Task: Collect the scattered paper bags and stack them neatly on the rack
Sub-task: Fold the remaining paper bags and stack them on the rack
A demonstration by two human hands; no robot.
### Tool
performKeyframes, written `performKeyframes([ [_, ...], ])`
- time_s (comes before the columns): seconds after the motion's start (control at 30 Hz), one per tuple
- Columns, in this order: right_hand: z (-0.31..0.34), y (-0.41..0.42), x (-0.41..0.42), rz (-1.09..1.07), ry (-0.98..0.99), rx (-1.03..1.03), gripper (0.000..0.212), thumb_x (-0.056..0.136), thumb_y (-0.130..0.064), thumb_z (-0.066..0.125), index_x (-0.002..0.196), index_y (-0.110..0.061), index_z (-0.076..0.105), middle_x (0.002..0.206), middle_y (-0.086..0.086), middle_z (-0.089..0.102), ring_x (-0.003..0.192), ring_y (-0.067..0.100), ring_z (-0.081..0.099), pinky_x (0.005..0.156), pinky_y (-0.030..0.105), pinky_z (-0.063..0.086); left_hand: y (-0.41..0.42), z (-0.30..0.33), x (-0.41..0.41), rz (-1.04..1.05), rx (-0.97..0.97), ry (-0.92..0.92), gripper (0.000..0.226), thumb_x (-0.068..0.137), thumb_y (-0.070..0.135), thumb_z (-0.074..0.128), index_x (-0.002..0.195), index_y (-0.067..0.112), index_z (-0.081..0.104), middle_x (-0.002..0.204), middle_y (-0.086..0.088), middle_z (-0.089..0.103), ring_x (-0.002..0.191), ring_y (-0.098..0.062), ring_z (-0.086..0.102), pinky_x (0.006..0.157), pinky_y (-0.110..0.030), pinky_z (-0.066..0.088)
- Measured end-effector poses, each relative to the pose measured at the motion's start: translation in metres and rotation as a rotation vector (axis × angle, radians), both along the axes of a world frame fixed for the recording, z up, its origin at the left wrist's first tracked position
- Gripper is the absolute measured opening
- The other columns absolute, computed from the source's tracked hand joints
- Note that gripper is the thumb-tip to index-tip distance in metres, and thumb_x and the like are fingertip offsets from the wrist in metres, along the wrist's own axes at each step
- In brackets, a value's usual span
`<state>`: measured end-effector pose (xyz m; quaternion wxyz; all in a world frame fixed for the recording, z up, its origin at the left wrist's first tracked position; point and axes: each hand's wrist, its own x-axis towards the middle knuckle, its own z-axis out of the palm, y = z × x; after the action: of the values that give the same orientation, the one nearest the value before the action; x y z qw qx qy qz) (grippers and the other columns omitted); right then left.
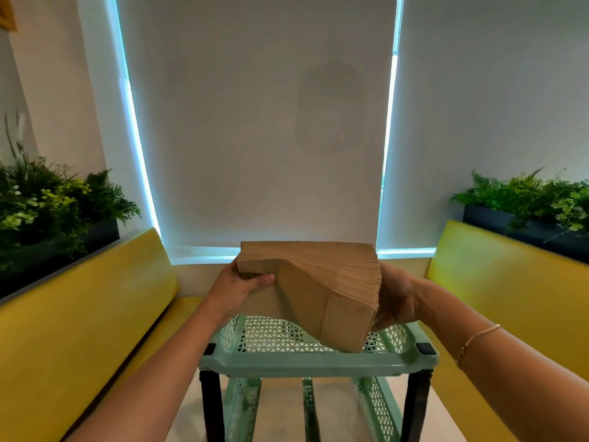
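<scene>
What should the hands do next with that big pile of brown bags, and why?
Probably lower the stack of paper bags straight down onto the green rack's top shelf. Both the left hand and right hand grip its ends, and it hangs just above the shelf, sagging on its near right corner. Setting it down flat should even it out.

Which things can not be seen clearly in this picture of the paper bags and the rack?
- Head view: right hand fingers, hidden behind the stack of paper bags.
- Rack top shelf far part, covered by the stack.
- Rack's lower shelves and legs, cut off by the bottom edge.
- Bag count: sheets too thin.
</scene>
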<state>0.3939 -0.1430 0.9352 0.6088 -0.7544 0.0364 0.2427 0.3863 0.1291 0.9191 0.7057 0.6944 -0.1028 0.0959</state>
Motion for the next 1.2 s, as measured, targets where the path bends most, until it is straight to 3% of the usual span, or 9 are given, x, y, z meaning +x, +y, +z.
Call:
performKeyframes([
  [0.07, 0.003, 0.004, -0.002, -0.033, -0.133, 0.107, 0.044, 0.088, -0.061, 0.041, 0.075, -0.020, 0.053, 0.082, 0.006, 0.055, 0.074, 0.018, 0.051, 0.069, 0.032, 0.041, -0.001, -0.003, 0.004, 0.009, -0.059, 0.057, 0.033, 0.072, -0.001, 0.072, 0.098, 0.016, 0.060, 0.095, 0.001, 0.067, 0.096, -0.018, 0.061, 0.099, -0.037, 0.043],
  [0.17, 0.006, -0.003, -0.005, -0.022, -0.274, 0.238, 0.072, 0.083, -0.076, 0.022, 0.105, -0.022, 0.063, 0.094, 0.001, 0.067, 0.093, 0.016, 0.057, 0.094, 0.037, 0.036, -0.003, -0.003, 0.009, 0.036, -0.104, 0.129, 0.031, 0.069, 0.004, 0.074, 0.095, 0.016, 0.062, 0.094, 0.000, 0.068, 0.103, -0.025, 0.060, 0.102, -0.042, 0.043],
  [0.27, 0.006, -0.011, -0.012, 0.114, -0.394, 0.216, 0.094, 0.045, -0.089, 0.056, 0.114, -0.024, 0.059, 0.095, -0.007, 0.071, 0.095, 0.011, 0.063, 0.091, 0.030, 0.046, -0.005, -0.002, 0.013, 0.037, -0.119, 0.180, 0.028, 0.072, 0.005, 0.074, 0.094, 0.017, 0.061, 0.095, -0.003, 0.067, 0.103, -0.026, 0.060, 0.101, -0.045, 0.043],
  [0.33, 0.002, -0.011, -0.015, 0.227, -0.480, 0.161, 0.101, 0.029, -0.060, 0.086, 0.118, -0.026, 0.052, 0.103, -0.008, 0.070, 0.095, 0.008, 0.066, 0.077, 0.021, 0.052, -0.008, -0.002, 0.015, 0.043, -0.108, 0.199, 0.032, 0.071, 0.005, 0.075, 0.098, 0.014, 0.061, 0.099, -0.006, 0.067, 0.104, -0.027, 0.060, 0.102, -0.046, 0.043],
  [0.43, -0.003, -0.009, -0.010, 0.270, -0.551, 0.012, 0.105, 0.040, -0.019, 0.087, 0.133, -0.021, 0.038, 0.120, 0.005, 0.062, 0.109, 0.020, 0.062, 0.082, 0.029, 0.054, -0.013, -0.004, 0.017, 0.049, -0.092, 0.212, 0.044, 0.070, 0.005, 0.075, 0.111, 0.008, 0.059, 0.106, -0.010, 0.066, 0.106, -0.026, 0.059, 0.105, -0.045, 0.040],
  [0.6, -0.001, -0.011, 0.001, 0.195, -0.554, -0.032, 0.092, 0.047, 0.000, 0.076, 0.131, -0.016, 0.041, 0.114, 0.010, 0.061, 0.103, 0.025, 0.060, 0.072, 0.026, 0.054, -0.017, -0.007, 0.021, 0.060, -0.084, 0.240, 0.031, 0.072, 0.005, 0.076, 0.094, 0.016, 0.057, 0.098, -0.005, 0.065, 0.104, -0.023, 0.058, 0.106, -0.044, 0.039],
  [0.8, -0.007, -0.008, 0.008, 0.166, -0.526, -0.166, 0.110, 0.035, -0.013, 0.087, 0.133, -0.023, 0.037, 0.117, 0.008, 0.060, 0.108, 0.026, 0.058, 0.077, 0.034, 0.056, -0.016, -0.010, 0.027, 0.073, -0.042, 0.252, 0.033, 0.070, 0.006, 0.078, 0.093, 0.018, 0.057, 0.099, -0.005, 0.066, 0.103, -0.022, 0.058, 0.104, -0.043, 0.041],
  [0.93, -0.016, -0.003, 0.010, 0.052, -0.514, -0.219, 0.101, 0.048, 0.009, 0.082, 0.133, -0.014, 0.034, 0.109, 0.008, 0.059, 0.106, 0.028, 0.056, 0.079, 0.036, 0.054, -0.012, -0.013, 0.024, -0.003, 0.026, 0.326, 0.036, 0.070, -0.001, 0.076, 0.098, 0.012, 0.058, 0.102, -0.008, 0.067, 0.106, -0.026, 0.060, 0.104, -0.044, 0.042],
  [1.2, -0.022, -0.002, 0.009, 0.075, -0.462, -0.369, 0.087, 0.053, 0.015, 0.079, 0.124, -0.012, 0.038, 0.100, 0.002, 0.058, 0.106, 0.027, 0.055, 0.089, 0.040, 0.052, 0.008, -0.008, 0.022, -0.041, 0.528, 0.275, 0.113, 0.050, 0.010, 0.089, 0.144, 0.009, 0.027, 0.140, -0.012, 0.043, 0.127, -0.028, 0.044, 0.105, -0.036, 0.038],
])
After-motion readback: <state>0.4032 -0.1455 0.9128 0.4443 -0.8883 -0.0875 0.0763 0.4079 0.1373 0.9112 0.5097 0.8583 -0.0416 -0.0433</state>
